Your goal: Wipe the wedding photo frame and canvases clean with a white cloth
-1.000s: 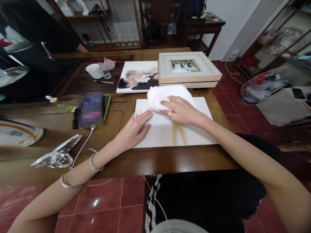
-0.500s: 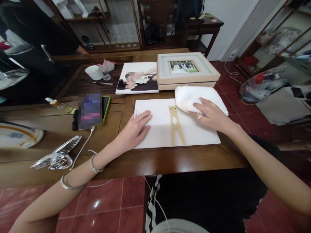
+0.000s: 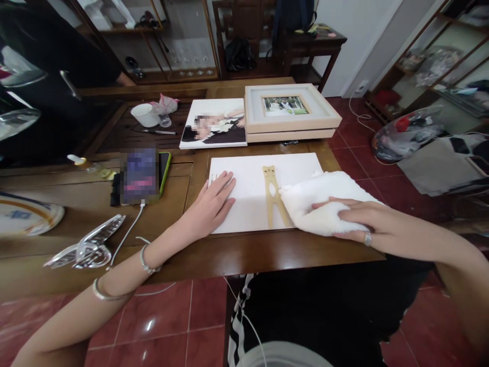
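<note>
A white fluffy cloth (image 3: 317,204) is bunched in my right hand (image 3: 357,219), over the right end of a flat white board (image 3: 244,204). My left hand (image 3: 214,204) lies flat on the board's left end, fingers stretched out, partly covering some small dark print. Between the hands a pale yellow, two-legged flat piece (image 3: 270,191) with a cat-like head rests on the board. The cloth's left edge reaches this piece's right leg. Folds of cloth hide some fingertips of my right hand.
Behind the board stand a photo canvas (image 3: 216,125) and stacked pale frames (image 3: 292,127). To the left are a phone on a stand (image 3: 139,176), its white cable, a dropper bottle (image 3: 89,165), a silver winged ornament (image 3: 91,244) and a white cup (image 3: 145,115). A person in dark clothing is across the table.
My right hand has drawn the cloth from the board's far right corner toward me, down to the near right edge. My left hand keeps its place on the board.
</note>
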`<state>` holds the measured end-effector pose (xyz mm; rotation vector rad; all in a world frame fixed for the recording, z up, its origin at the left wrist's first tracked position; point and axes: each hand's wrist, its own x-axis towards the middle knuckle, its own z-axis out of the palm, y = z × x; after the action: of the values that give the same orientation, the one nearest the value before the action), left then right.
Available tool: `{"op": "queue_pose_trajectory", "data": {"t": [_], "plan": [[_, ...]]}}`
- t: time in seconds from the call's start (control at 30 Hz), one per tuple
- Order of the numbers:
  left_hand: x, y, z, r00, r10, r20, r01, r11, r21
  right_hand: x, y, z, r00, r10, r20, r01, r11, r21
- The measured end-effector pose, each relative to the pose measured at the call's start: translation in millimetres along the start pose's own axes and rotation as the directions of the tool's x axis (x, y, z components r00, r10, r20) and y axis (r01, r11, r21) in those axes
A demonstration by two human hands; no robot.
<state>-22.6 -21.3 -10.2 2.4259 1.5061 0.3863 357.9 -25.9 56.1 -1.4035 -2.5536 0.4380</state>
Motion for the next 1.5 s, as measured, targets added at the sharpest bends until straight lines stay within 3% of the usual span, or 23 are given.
{"op": "queue_pose_trajectory", "data": {"t": [0.07, 0.1, 0.3, 0.4, 0.57, 0.77, 1.07, 1.17, 1.3, 1.5], "plan": [[0, 1, -0.7, 1.000, -0.001, 0.007, 0.001, 1.000, 0.004, 16, 4, -2, 0.971, -0.061, 0.231, 0.036, 0.993, 0.110], [0, 1, -0.9, 1.000, 0.000, 0.009, 0.000, 1.000, 0.006, 26, 6, -3, 0.954, -0.078, 0.291, 0.037, 0.989, 0.146], [0, -1, -0.7, 1.000, 0.010, 0.009, -0.010, 1.000, 0.021, 85, 22, 3, 0.996, -0.001, 0.086, -0.010, 0.992, 0.125], [1, -2, -0.3, 1.000, 0.017, 0.012, -0.018, 0.999, 0.029, 109, 31, 8, 1.000, -0.018, 0.026, 0.014, 0.991, 0.136], [1, -2, -0.2, 1.000, 0.018, 0.011, -0.018, 0.999, 0.041, 129, 37, 16, 0.995, -0.063, -0.076, 0.074, 0.987, 0.142], [0, -3, -0.6, 1.000, 0.026, 0.004, -0.026, 0.999, 0.046, 99, 16, 22, 0.995, -0.068, -0.067, 0.075, 0.992, 0.099], [0, -1, 0.3, 1.000, 0.025, 0.013, -0.026, 0.997, 0.066, -3, -18, 20, 0.984, -0.120, 0.128, 0.115, 0.992, 0.043], [0, -1, 0.2, 1.000, 0.027, 0.011, -0.028, 0.997, 0.070, -23, -26, 17, 0.969, -0.165, 0.183, 0.157, 0.986, 0.057], [0, 0, 0.4, 1.000, 0.029, 0.003, -0.029, 0.997, 0.067, -17, -26, 19, 0.971, -0.142, 0.193, 0.122, 0.986, 0.113], [0, -1, 0.4, 1.000, 0.029, 0.002, -0.029, 0.997, 0.076, 26, -13, 26, 0.989, -0.093, 0.118, 0.066, 0.974, 0.215]]}}
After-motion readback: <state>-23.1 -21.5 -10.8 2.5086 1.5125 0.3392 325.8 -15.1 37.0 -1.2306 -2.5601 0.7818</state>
